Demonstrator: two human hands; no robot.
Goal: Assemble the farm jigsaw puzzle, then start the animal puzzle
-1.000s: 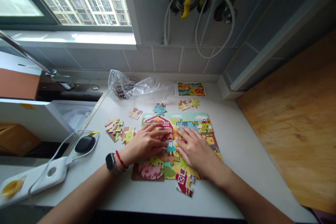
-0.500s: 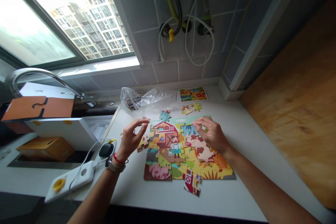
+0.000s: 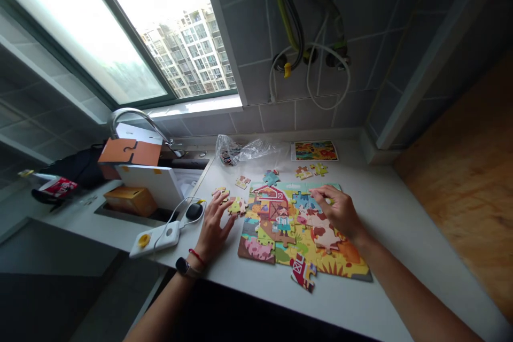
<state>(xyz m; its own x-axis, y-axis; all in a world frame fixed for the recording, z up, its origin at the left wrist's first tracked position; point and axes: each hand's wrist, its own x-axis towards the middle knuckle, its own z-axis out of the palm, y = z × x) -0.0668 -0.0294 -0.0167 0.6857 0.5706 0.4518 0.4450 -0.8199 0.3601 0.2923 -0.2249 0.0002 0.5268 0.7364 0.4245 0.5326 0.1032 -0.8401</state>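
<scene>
A farm jigsaw puzzle (image 3: 256, 235) lies on the white counter, with a barn, a farmer and a cow on it. My left hand (image 3: 215, 224) is open, fingers spread, over loose pieces (image 3: 238, 206) at the puzzle's left side. Over the puzzle's upper right, my right hand (image 3: 339, 208) has its thumb and fingers pinched together; what they hold, if anything, is too small to make out. A red barn piece (image 3: 303, 272) overlaps the front edge. Blue pieces (image 3: 271, 177) touch the back edge, and a small piece (image 3: 242, 181) lies at the back left.
Behind the puzzle are a clear plastic bag (image 3: 256, 150), a picture card (image 3: 314, 150) and loose yellow pieces (image 3: 319, 169). To the left stand a power strip (image 3: 154, 239), a cardboard box (image 3: 131, 201) and a faucet (image 3: 136, 112) by the sink.
The view has swung left. My left hand has gone from a raised pinch to spread fingers down at the loose pieces. A small piece now lies at the back left. My right hand stays over the puzzle.
</scene>
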